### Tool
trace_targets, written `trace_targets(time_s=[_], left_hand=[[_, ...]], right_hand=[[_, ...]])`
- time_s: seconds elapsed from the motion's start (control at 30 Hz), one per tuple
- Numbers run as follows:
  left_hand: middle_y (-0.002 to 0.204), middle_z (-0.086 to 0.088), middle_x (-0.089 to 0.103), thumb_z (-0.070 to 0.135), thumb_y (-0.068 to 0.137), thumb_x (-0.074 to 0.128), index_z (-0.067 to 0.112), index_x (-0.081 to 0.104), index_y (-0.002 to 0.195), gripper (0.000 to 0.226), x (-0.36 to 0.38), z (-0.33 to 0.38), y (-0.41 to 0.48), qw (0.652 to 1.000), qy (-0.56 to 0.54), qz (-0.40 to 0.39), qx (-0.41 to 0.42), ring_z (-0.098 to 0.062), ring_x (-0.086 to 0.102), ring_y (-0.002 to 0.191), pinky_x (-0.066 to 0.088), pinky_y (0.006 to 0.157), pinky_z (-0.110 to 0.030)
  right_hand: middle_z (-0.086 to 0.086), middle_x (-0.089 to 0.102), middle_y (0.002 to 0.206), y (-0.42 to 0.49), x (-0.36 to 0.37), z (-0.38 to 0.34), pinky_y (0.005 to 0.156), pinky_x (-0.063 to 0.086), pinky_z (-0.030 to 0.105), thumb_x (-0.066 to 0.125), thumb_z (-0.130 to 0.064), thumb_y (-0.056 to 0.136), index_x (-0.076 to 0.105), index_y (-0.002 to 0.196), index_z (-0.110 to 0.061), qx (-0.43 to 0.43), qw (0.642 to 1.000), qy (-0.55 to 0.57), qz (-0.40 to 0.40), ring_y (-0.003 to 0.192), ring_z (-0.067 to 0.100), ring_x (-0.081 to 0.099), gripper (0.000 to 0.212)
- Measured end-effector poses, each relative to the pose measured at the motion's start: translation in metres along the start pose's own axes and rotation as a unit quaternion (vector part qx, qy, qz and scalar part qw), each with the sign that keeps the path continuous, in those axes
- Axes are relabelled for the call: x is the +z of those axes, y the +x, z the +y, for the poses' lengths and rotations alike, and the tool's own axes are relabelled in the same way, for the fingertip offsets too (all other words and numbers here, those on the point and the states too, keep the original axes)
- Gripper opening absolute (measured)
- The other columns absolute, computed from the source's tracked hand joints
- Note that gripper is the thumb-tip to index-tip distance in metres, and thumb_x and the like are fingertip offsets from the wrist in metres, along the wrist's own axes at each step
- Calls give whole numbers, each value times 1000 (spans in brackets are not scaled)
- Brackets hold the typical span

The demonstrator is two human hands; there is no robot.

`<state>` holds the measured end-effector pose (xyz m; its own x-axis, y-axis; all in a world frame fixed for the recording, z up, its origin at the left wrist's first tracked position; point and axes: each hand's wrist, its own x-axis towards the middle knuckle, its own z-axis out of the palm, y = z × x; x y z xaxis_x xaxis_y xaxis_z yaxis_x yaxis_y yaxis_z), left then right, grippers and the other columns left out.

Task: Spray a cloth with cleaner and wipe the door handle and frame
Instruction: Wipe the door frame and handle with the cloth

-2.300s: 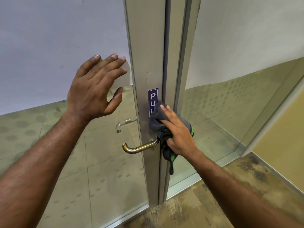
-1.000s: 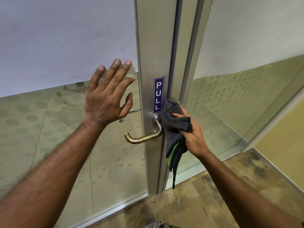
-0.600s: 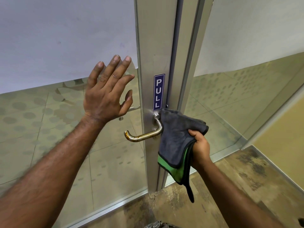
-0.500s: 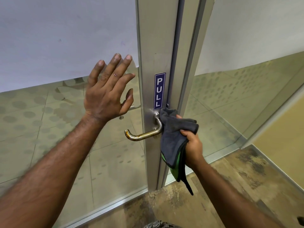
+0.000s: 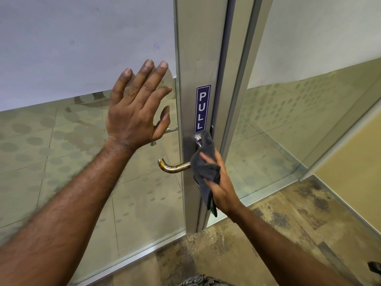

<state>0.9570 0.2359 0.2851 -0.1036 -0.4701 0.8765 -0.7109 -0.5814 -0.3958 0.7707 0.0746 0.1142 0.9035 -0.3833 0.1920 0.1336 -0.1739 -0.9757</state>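
- A person stands at a glass door with a metal frame (image 5: pixel 201 48), seen from a head-worn camera looking forward and down.
- The right hand (image 5: pixel 219 182) grips a dark grey cloth (image 5: pixel 203 164), bunched around the bend of the lever handle (image 5: pixel 175 167), just below a blue PULL sign (image 5: pixel 202 109).
- A tail of the cloth, with a green edge showing, hangs down past the wrist.
- The handle's free end sticks out to the left, bare, with brown staining along its underside.
- The left hand (image 5: pixel 138 108) is open and holds nothing: fingers spread, pointing up, palm toward the glass (image 5: pixel 61 151) just left of the frame. Whether it actually touches the glass cannot be told.
- Both forearms reach forward from the bottom corners; the right wrist bends inward toward the frame.
- No spray bottle is in view.
- Risk, as a judgement: pressing down while wiping could work the lever and swing the door, which the left hand looks placed to steady.
- Risk: a palm on the glass would leave smears beside the cleaned metal.
- Risk: the hanging tail could snag on the handle's end or catch in the gap between door and frame.
- Risk: the bunched cloth may skip the stained underside and the free end, leaving the handle part cleaned.
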Motion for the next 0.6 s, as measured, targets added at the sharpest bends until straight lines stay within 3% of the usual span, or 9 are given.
trace_targets(time_s=[0.07,0.13,0.27,0.37,0.47,0.53,0.6], left_hand=[[157,-8,47,35,96,53,14,63,120,34,0,1,1,1000,-1,2,1,-28,41,147,19,124,-43],[157,-8,47,34,96,53,14,63,120,33,-1,1,1,1000,-1,1,3,-28,41,147,19,124,-43],[157,-8,46,35,96,53,14,62,120,33,-1,0,1,1000,3,0,0,-28,40,148,17,125,-42],[157,-8,47,34,96,54,14,62,118,31,-1,1,1,1000,-3,0,-4,-27,40,148,17,125,-41],[157,-8,47,33,95,54,13,62,117,31,-2,1,0,1000,-1,2,-4,-27,41,148,18,124,-42],[157,-8,47,33,95,55,13,63,117,30,-2,0,0,1000,0,3,-5,-27,41,148,19,124,-42],[156,-8,47,32,95,55,13,63,116,30,-2,1,1,1000,-2,5,-5,-27,41,147,20,124,-42]], right_hand=[[6,48,151,5,2,-5,116,39,41,53,-9,90,27,156,-20,54,995,81,38,143,29,43,72],[8,51,148,9,11,-13,116,39,44,53,-13,89,26,155,-14,72,990,110,53,139,27,47,72],[-14,37,158,5,37,-30,120,33,47,60,-21,89,15,158,-36,22,992,107,61,149,15,33,84],[-33,5,162,-5,35,-26,121,16,61,57,-7,86,22,148,-61,-67,997,-31,26,157,22,3,89],[-18,10,167,-15,18,-12,123,17,51,54,-11,88,25,146,-62,-130,980,-150,6,156,23,10,84],[1,31,163,-16,16,-12,120,33,42,52,-1,93,33,148,-51,-43,998,-18,46,149,19,33,77],[15,50,147,-8,20,-19,111,45,37,42,9,98,38,150,-19,59,980,161,101,135,21,52,60]])
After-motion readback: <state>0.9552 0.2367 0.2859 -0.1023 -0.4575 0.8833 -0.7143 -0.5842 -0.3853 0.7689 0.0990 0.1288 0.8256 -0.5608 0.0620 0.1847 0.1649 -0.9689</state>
